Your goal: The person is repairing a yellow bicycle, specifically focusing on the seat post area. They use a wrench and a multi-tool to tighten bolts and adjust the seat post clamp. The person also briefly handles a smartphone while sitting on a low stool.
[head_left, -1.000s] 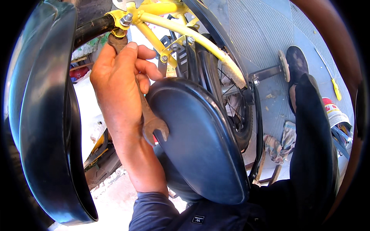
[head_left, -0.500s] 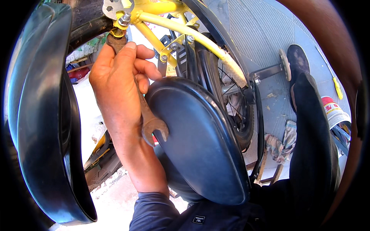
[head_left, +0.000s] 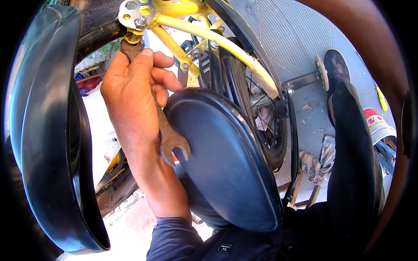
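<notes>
My left hand (head_left: pixel 135 85) is closed round the shank of a rusty double open-end wrench (head_left: pixel 167 128). The wrench's upper jaw meets the fitting under a threaded bolt (head_left: pixel 141 21) on a yellow metal frame (head_left: pixel 187 24). Its lower jaw hangs free beside my wrist, in front of a large, smooth black rounded piece (head_left: pixel 222 161). Against the bolt lies a flat silver plate with several hexagonal holes (head_left: pixel 136 11). A bare right arm (head_left: pixel 365 39) curves along the right edge; my right hand is out of view.
A spoked wheel with a black tyre (head_left: pixel 276 158) and a crank with pedal (head_left: pixel 322 71) stand right of the frame. Left is a long glossy black curved piece (head_left: pixel 48 130). A crumpled cloth (head_left: pixel 315 163), a tub of tools (head_left: pixel 379 124) and a yellow-handled tool (head_left: pixel 382 100) lie beyond.
The silver holed plate has turned about the bolt and shows more of its holes. My left hand and the wrench have stayed in place. The right arm has shifted slightly inward.
</notes>
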The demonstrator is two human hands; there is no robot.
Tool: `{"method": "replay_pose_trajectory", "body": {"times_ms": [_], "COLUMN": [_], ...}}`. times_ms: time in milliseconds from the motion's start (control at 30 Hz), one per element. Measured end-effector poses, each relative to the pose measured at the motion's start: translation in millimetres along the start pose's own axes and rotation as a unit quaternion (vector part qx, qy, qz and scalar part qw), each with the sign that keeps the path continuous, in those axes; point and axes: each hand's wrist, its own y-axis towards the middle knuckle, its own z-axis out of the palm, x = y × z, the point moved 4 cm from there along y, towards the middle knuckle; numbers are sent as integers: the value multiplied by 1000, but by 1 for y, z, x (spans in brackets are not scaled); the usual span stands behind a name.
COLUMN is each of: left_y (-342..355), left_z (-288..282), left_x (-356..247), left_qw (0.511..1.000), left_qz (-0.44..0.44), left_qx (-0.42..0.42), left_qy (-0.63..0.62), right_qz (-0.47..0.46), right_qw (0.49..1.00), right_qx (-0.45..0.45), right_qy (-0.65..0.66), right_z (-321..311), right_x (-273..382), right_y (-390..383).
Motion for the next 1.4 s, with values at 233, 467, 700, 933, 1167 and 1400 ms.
{"method": "replay_pose_trajectory", "body": {"times_ms": [233, 467, 700, 933, 1167, 1400], "left_y": [0, 0, 0, 0, 2, 2], "left_z": [0, -1, 0, 0, -3, -4], "left_x": [0, 1, 0, 1, 6, 6], "left_qw": [1000, 1000, 1000, 1000, 999, 999], "left_qz": [0, -3, 1, -15, -19, -13], "left_qx": [3, 2, 2, 11, 23, 24], "left_qy": [-8, -17, -11, -11, -18, -28], "right_qz": [70, 6, 52, 58, 30, 77], "right_qw": [997, 996, 992, 990, 999, 993], "right_qx": [-25, -91, -117, -121, 12, 21], "right_qy": [33, -6, -1, 37, 42, 88], "right_z": [5, 16, 23, 24, 14, 11], "right_x": [9, 5, 10, 14, 12, 15], "right_y": [-8, -6, -8, -10, 1, -7]}}
